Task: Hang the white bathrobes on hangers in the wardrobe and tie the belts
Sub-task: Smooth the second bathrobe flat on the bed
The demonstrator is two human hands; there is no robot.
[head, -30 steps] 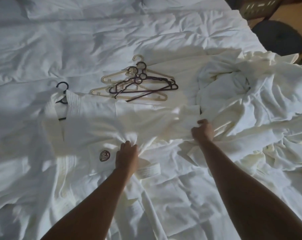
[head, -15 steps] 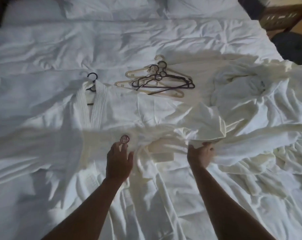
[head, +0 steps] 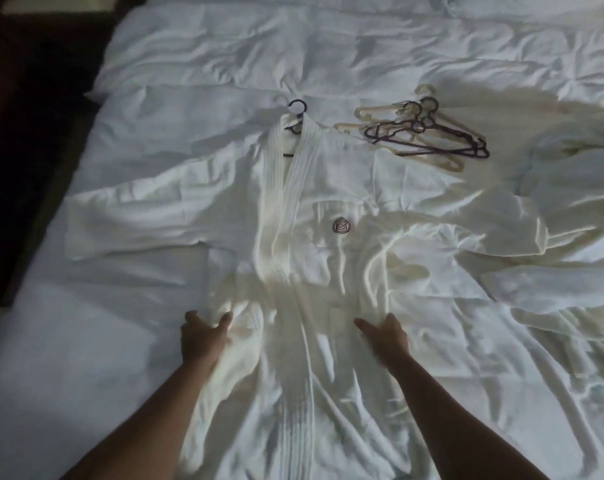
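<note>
The left hand lies on the left side of the bathrobe at waist height, and its fingers seem to gather a fold of the cloth; the picture is blurred there, so I cannot tell if it really grips. The right hand rests flat on the right side of the waist with straight fingers and holds nothing.

The bathrobe lies spread on the bed, front up, collar away from the person, sleeves out to both sides. A dark hanger is already inside the neck, with its hook out above the collar. The belt I cannot find with certainty.

I judge the cloth soft, thick and rather heavy, so it will sag and slide. It is better to lift it by the hanger hook and support the shoulders.

Spare hangers lie in a pile just right of the collar, and a second robe lies crumpled at the right.
</note>
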